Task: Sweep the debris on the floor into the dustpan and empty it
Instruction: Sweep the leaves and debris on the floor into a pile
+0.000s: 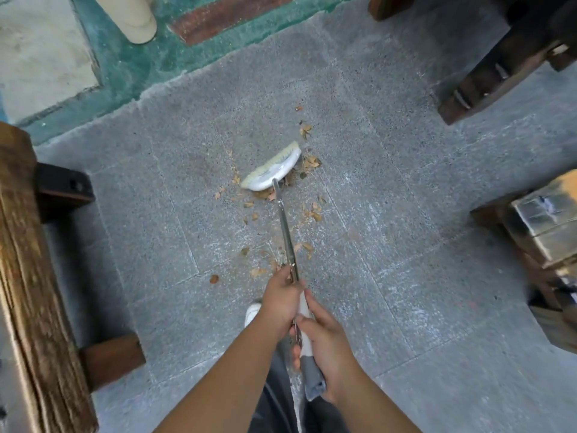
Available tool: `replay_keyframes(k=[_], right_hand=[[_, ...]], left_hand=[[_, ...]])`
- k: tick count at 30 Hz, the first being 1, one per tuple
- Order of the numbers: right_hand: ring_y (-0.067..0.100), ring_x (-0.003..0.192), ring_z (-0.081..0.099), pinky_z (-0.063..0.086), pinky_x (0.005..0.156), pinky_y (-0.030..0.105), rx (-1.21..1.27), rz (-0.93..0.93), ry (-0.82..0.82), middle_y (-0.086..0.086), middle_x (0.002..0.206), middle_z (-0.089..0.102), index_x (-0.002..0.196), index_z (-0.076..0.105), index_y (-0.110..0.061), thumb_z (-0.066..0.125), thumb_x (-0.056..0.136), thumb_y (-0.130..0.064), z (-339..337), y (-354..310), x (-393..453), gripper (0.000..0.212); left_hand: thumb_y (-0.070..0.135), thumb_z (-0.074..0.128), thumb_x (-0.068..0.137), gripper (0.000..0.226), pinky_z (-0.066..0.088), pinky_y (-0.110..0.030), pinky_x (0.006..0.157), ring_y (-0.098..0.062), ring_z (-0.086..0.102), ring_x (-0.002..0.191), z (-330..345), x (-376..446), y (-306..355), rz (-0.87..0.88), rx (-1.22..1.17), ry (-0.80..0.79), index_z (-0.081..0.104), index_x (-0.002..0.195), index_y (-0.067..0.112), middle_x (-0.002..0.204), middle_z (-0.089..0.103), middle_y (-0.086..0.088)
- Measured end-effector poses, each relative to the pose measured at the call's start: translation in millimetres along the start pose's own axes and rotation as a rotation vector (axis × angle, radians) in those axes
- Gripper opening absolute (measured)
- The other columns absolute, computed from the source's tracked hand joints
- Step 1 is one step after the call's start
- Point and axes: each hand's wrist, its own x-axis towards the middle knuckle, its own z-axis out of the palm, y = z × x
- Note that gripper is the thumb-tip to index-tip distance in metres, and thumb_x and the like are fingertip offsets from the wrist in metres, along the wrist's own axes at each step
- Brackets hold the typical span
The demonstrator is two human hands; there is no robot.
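Observation:
A broom with a white head and pale bristles rests on the grey stone floor, its metal shaft running back toward me. My left hand grips the shaft higher up. Just below it, my right hand grips the white and grey handle end. Dry brown leaves lie scattered around the broom head and along the shaft, down to a single leaf near my left hand. No dustpan is in view.
A wooden bench runs along the left edge. Dark wooden furniture stands at the upper right and a wooden block at the right. Green painted floor and a pale post lie at the top. My shoe shows below my left hand.

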Motion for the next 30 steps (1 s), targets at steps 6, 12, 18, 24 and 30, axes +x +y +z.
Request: replay_keyframes(k=[6,12,18,24,30], right_hand=[[0.018,0.043,0.050,0.042,0.040,0.023,0.020,-0.064,0.009,0.008,0.065,0.059,0.134,0.055,-0.035,0.049,0.096,-0.006,28.5,-46.4,22.9,0.048],[0.012,0.045,0.051,0.042,0.037,0.020,0.171,-0.105,-0.001,0.008,0.066,0.057,0.137,0.051,-0.029,0.051,0.097,-0.008,73.6,-129.6,85.0,0.045],[0.013,0.056,0.059,0.048,0.042,0.022,0.288,-0.113,0.001,0.009,0.071,0.063,0.114,0.057,-0.007,0.047,0.098,-0.020,113.7,-198.5,146.4,0.022],[0.012,0.049,0.046,0.040,0.041,0.018,0.366,-0.040,0.109,0.004,0.065,0.053,0.098,0.060,-0.022,0.038,0.102,-0.020,134.0,-169.6,179.0,0.022],[0.013,0.048,0.049,0.041,0.040,0.019,0.380,-0.028,0.138,0.005,0.068,0.055,0.090,0.062,-0.026,0.039,0.102,-0.022,139.7,-129.8,163.5,0.026]], left_hand=[[0.007,0.051,0.095,0.032,0.045,-0.034,0.062,-0.023,0.055,0.067,0.6,16.8,64.8,0.139,0.029,-0.015,0.051,0.076,0.032,0.080,0.060,-0.011],[0.003,0.051,0.088,0.014,0.047,-0.032,0.057,-0.024,0.057,0.064,3.9,83.4,170.4,0.216,0.245,-0.030,0.061,0.093,0.011,0.073,0.059,-0.010],[0.001,0.056,0.083,0.010,0.043,-0.025,0.043,-0.025,0.059,0.053,5.6,155.2,255.3,0.308,0.524,-0.036,0.060,0.075,0.006,0.067,0.060,-0.013],[-0.010,0.054,0.079,0.008,0.055,-0.040,0.060,-0.032,0.062,0.066,-8.1,203.5,237.9,0.232,0.503,-0.083,0.060,0.079,-0.005,0.073,0.058,-0.021],[-0.013,0.053,0.080,0.012,0.056,-0.048,0.070,-0.033,0.062,0.066,-26.7,204.1,202.4,0.150,0.424,-0.124,0.056,0.079,-0.001,0.070,0.056,-0.019]])
